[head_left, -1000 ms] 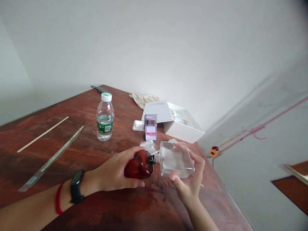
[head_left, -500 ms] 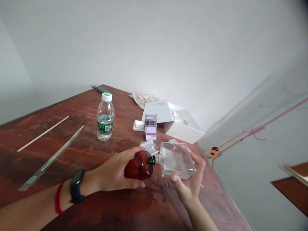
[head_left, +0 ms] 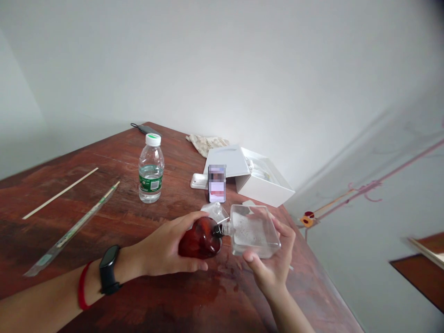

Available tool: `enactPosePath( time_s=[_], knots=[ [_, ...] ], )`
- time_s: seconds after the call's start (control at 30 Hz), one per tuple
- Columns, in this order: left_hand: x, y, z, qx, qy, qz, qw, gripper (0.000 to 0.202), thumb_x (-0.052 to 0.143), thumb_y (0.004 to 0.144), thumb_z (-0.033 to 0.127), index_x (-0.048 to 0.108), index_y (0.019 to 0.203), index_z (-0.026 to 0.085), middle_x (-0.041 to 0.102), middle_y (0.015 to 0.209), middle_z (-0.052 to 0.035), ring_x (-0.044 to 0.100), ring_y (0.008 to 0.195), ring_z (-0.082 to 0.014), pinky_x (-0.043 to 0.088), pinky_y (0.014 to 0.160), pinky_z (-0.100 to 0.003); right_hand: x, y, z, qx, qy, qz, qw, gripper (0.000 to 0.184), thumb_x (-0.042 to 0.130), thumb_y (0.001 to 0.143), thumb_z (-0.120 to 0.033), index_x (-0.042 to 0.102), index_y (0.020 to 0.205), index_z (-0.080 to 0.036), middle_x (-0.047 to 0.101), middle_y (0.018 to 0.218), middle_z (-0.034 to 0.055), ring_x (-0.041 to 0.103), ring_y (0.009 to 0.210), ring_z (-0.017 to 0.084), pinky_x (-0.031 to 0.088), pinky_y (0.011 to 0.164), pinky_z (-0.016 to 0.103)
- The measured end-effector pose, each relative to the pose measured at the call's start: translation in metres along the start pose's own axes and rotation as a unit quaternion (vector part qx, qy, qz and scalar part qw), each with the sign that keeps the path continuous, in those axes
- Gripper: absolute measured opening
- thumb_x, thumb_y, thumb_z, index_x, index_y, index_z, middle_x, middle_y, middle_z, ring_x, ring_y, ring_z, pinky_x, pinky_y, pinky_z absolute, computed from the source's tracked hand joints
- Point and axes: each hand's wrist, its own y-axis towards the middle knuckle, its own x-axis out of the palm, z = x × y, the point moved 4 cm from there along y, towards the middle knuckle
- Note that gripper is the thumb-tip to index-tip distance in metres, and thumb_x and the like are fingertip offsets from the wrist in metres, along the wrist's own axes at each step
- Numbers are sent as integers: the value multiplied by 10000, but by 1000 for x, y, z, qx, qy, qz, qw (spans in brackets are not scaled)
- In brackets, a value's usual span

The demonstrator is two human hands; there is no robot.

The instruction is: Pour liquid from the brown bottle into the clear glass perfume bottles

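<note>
My left hand [head_left: 173, 240] is wrapped round a reddish-brown bottle [head_left: 200, 238], tipped on its side with its dark neck pointing right. In my right hand [head_left: 274, 259] lies a clear square bottle [head_left: 255, 231], also held sideways, its neck facing left. The two necks meet mouth to mouth above the table. Foam or small bubbles cling to the inside of the clear bottle. Just behind the necks is another clear, glassy object [head_left: 215, 212], partly hidden by the brown bottle.
A water bottle [head_left: 151, 169] stands upright at the left, near a bare chopstick [head_left: 60, 193] and a wrapped pair [head_left: 72, 229]. Behind my hands are a propped phone [head_left: 217, 184], a white case [head_left: 199, 181], an open white box [head_left: 263, 187] and a cloth [head_left: 206, 144].
Both bottles stay joined at the necks in almost the same pose. The foam inside the clear bottle has shifted slightly, and the whole view has slid a touch.
</note>
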Motion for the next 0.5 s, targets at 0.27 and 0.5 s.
enactPosePath(
  time_s=[0.27, 0.5],
  knots=[
    [0, 0, -2, -1, -4, -3, 1000, 872, 881, 844, 605, 445, 1527, 284, 693, 1446, -79, 700, 1272, -346, 554, 1094, -469, -1, 1, 2, -14, -27, 8, 999, 738, 872, 825, -577, 540, 1411, -273, 715, 1361, 159, 727, 1226, 371, 582, 1003, 587],
    [1, 0, -3, 2, 3, 0, 1000, 871, 882, 840, 613, 454, 1521, 280, 693, 1439, -89, 702, 1261, -352, 557, 1085, -483, 0, 1, 1, -18, -23, 18, 999, 746, 891, 815, -566, 564, 1417, -270, 718, 1367, 139, 734, 1202, 347, 565, 1022, 544]
  ],
)
